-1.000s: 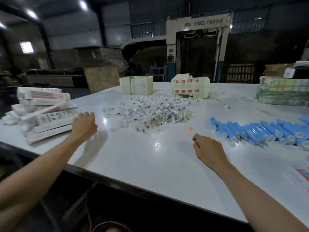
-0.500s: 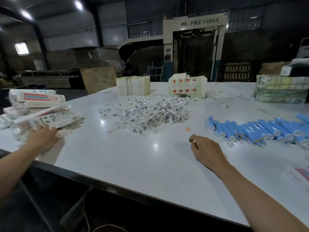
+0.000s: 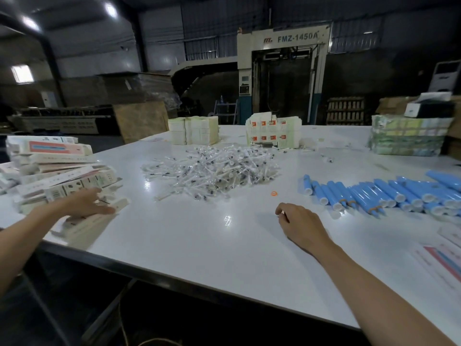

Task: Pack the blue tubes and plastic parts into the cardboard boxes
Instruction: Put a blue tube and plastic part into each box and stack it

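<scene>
Dim warehouse: corrugated walls [image 3: 212, 26], two ceiling lamps [image 3: 109, 9], a bright window [image 3: 22, 74], a tall FMZ-1450A machine [image 3: 284, 43], possibly plywood [image 3: 141, 121] behind the white bench [image 3: 199, 245].
</scene>
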